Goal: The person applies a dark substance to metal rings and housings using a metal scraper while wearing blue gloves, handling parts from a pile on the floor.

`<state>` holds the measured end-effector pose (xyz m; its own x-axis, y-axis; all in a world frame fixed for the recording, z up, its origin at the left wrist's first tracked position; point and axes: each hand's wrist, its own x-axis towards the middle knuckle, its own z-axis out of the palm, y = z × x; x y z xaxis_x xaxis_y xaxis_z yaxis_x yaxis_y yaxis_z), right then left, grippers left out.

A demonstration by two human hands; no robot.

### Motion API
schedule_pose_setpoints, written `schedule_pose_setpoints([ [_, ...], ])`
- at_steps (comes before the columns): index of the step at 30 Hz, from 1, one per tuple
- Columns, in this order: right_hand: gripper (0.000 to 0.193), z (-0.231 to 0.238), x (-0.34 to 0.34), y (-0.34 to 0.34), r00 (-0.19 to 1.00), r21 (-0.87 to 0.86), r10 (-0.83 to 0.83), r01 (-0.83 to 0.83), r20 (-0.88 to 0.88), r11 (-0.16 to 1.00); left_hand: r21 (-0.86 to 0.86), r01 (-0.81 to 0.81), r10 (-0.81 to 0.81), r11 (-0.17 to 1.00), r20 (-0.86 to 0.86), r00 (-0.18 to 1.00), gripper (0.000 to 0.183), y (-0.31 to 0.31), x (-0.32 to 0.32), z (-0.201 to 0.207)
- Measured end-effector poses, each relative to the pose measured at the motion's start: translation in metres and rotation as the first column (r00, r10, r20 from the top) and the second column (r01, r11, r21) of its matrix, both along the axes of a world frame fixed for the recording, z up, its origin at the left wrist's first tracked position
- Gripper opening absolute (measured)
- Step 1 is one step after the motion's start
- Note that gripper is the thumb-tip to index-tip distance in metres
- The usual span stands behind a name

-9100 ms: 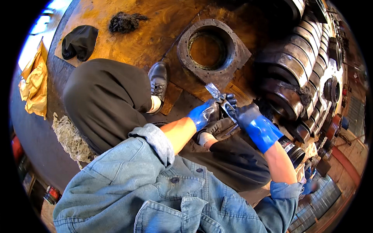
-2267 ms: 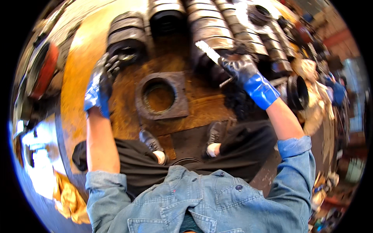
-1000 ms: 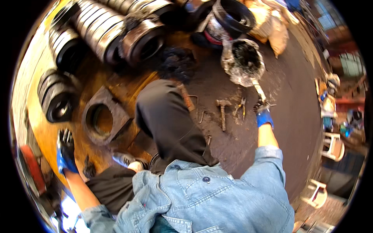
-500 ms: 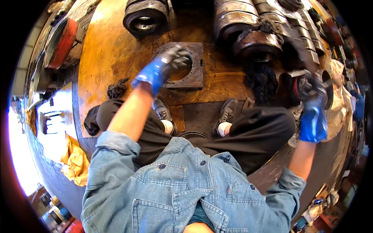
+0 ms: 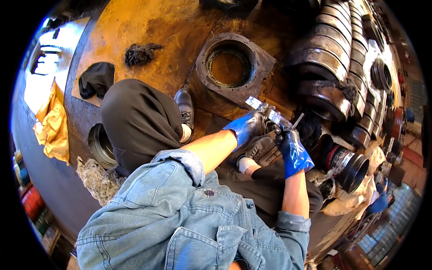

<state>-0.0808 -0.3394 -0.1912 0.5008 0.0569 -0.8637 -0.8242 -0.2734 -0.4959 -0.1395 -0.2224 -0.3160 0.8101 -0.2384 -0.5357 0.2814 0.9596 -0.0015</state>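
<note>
In front of my right knee my two gloved hands are close together. My left hand (image 5: 253,125), in a blue glove with dark fingers, is closed around a shiny silver piece (image 5: 254,102) that looks like a crumpled tube. More of its silver surface shows between the two hands. My right hand (image 5: 291,150), gloved alike, has its fingers closed on a thin grey rod (image 5: 298,120) that sticks up past the thumb. Just beyond them lies a square metal plate with a thick round ring (image 5: 208,81), its centre open to the floor.
Stacks of metal rings (image 5: 330,42) stand at the far right, beside a dark fibre clump (image 5: 309,128). A red-and-black cylinder (image 5: 344,164) lies at right. Dark rag fibres (image 5: 139,54) rest on the brown board. A yellow sheet (image 5: 51,126) lies left.
My view has turned toward the right. My hands, apart before, have come together, and the silver piece and rod now show in them. The thick round ring now shows on the square plate.
</note>
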Motion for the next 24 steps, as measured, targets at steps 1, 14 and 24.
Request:
schedule_pose_setpoints([
  [1, 0.015, 0.004, 0.002, -0.002, 1.0, -0.021, -0.014, 0.014, -0.001, 1.0, -0.091, -0.034, 0.029, 0.995, -0.058, 0.998, 0.036, -0.002, 0.002, 0.011],
  [14, 0.013, 0.009, 0.048, 0.0, 0.971, -0.243, 0.235, -0.239, -0.047, 0.94, -0.025, 0.026, -0.029, 0.999, -0.115, 0.993, 0.046, 0.031, -0.019, 0.086],
  [24, 0.015, -0.002, 0.036, 0.0, 0.981, -0.239, 0.184, -0.194, -0.064, 0.952, 0.133, 0.139, -0.121, 0.981, -0.138, 0.983, 0.047, 0.029, -0.023, 0.076],
])
